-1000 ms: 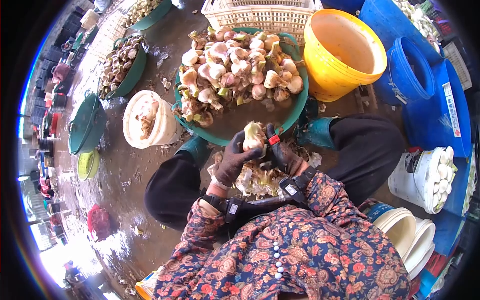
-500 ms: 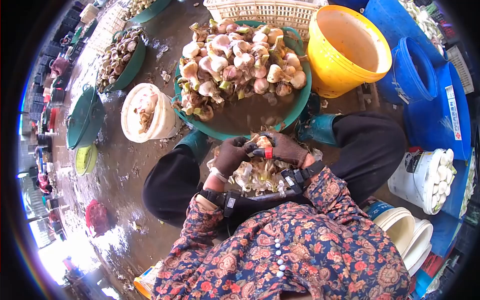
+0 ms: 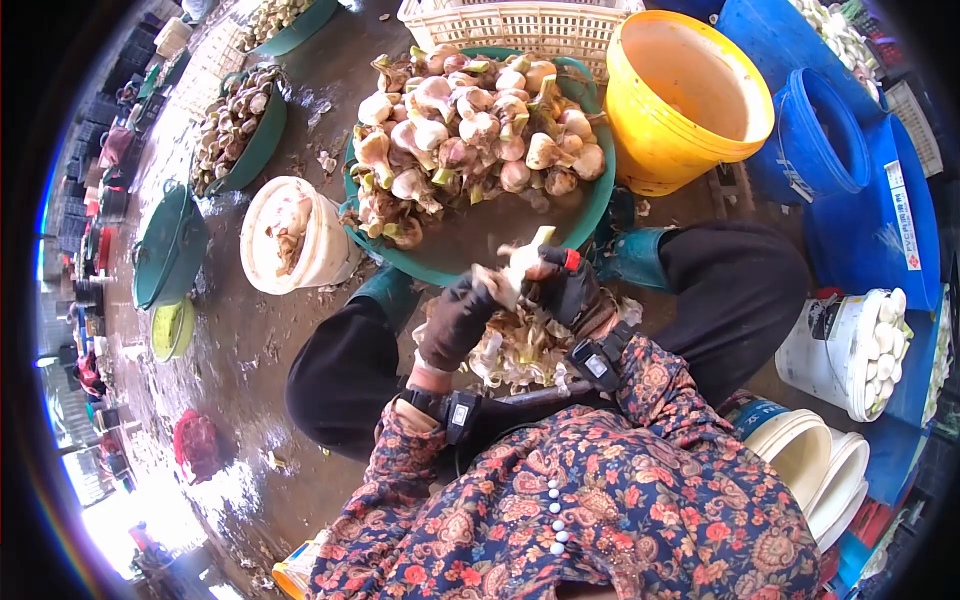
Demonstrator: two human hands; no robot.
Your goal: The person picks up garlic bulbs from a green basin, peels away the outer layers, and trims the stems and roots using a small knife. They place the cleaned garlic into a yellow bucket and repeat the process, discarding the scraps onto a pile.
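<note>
A garlic bulb (image 3: 522, 264) with its pale cut stem pointing up is held between my two hands, just in front of the green basin. My left hand (image 3: 460, 312), in a brown glove, has its fingers closed at the bulb's lower left side, smeared by motion. My right hand (image 3: 568, 298), also gloved, wraps the bulb from the right, and a red band (image 3: 572, 260) shows at its thumb. Under both hands lies a heap of garlic skins (image 3: 520, 350). Unpeeled garlic bulbs (image 3: 470, 125) with stems are piled in the green basin (image 3: 607, 190).
Left of the basin stands a white bucket (image 3: 335, 245) with peelings in it. A yellow bucket (image 3: 640, 150) and a blue bucket (image 3: 855, 150) are at the right. Peeled garlic (image 3: 884, 345) fills another white bucket (image 3: 815, 350). A cream crate (image 3: 500, 30) sits behind the basin.
The bulb has risen clear of my fingers and now shows its stem upward. My left hand has turned inward, and the red band at my right hand has shifted up and right.
</note>
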